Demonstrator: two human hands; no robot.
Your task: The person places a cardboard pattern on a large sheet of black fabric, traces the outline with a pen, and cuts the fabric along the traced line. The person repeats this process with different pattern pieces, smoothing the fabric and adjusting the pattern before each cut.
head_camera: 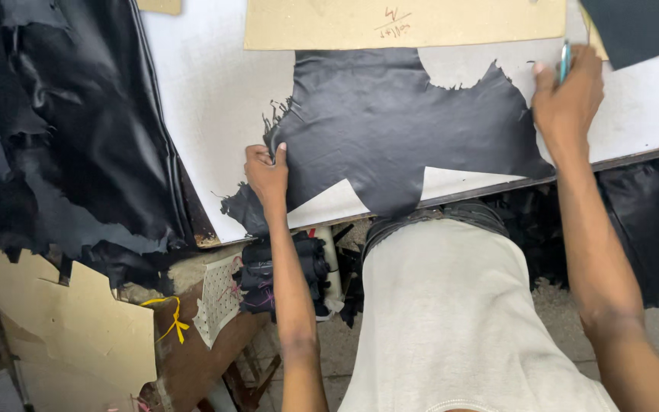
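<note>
Pinching black leather (pixel 398 122) — left hand (pixel 266 172); right hand (pixel 567 99) gripping pen (pixel 564 61)

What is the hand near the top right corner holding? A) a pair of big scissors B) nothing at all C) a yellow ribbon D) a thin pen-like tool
D: the right hand grips a thin pen-like tool that sticks up above the fingers, at the edge of the black leather piece on the white table.

No packages, labels, signs or screens in view
</note>
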